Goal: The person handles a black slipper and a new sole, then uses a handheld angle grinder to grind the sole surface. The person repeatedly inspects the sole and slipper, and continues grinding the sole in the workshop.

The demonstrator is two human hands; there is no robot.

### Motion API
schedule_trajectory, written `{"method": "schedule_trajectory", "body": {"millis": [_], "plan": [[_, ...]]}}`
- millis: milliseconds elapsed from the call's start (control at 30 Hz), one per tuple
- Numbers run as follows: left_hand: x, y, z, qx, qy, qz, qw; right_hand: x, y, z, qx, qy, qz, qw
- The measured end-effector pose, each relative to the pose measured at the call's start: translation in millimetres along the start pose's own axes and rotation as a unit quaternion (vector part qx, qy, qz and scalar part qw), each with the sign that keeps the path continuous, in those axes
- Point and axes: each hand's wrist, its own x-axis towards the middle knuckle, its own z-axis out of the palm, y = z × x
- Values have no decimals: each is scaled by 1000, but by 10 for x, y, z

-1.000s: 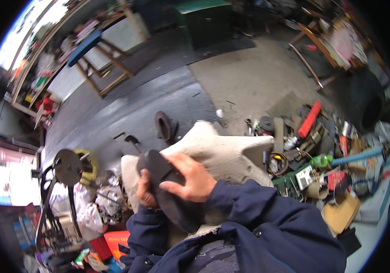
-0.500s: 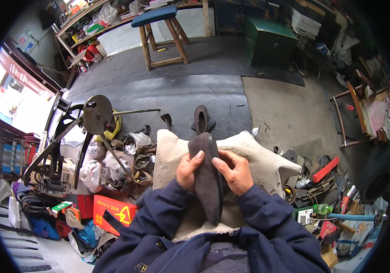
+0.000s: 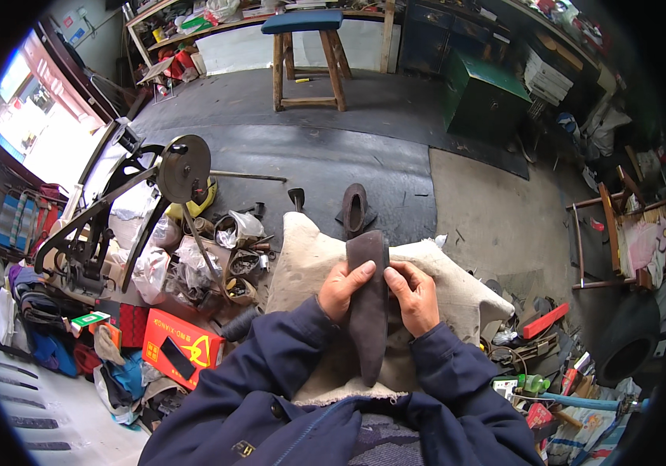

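A dark brown shoe (image 3: 367, 318) is held upright along my lap, its heel end away from me and its toe pointing toward my body. My left hand (image 3: 342, 290) grips its left side, thumb laid across the upper. On the other side my right hand (image 3: 414, 295) is closed on the shoe's edge near the heel, thumb and fingers pinching there. Beneath both hands a stained cream cloth (image 3: 302, 264) covers my lap. Beyond the cloth, a second brown shoe (image 3: 355, 208) stands on the dark floor mat with its opening up.
At left stands a black hand-cranked machine with a round wheel (image 3: 185, 168). Open containers (image 3: 243, 264) and plastic bags crowd beside it. A red box (image 3: 184, 347) carries a phone. Scraps and tools lie at right. A blue-topped stool (image 3: 302, 22) and green chest (image 3: 482, 93) stand farther off.
The view has shifted, so the surroundings sit differently in the picture. My hands still hold the shoe, which is now more upright; my right fingers have drawn in closer to its edge.
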Motion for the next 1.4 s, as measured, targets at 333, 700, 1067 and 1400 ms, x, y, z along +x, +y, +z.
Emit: {"method": "schedule_trajectory", "body": {"millis": [333, 700, 1067, 1400], "plan": [[-126, 6, 159, 189, -90, -3, 978, 46, 110, -87, 33, 36, 19, 999], [-173, 27, 181, 236, -113, 32, 965, 70, 97, -69, 77, 47, 48, 995], [-180, 92, 185, 25, -11, -21, 999, 48, 135, -55, 157, 22, 97, 983], [-118, 133, 177, -6, 55, 13, 998, 39, 162, 6, 122, 21, 19, 992]]}}
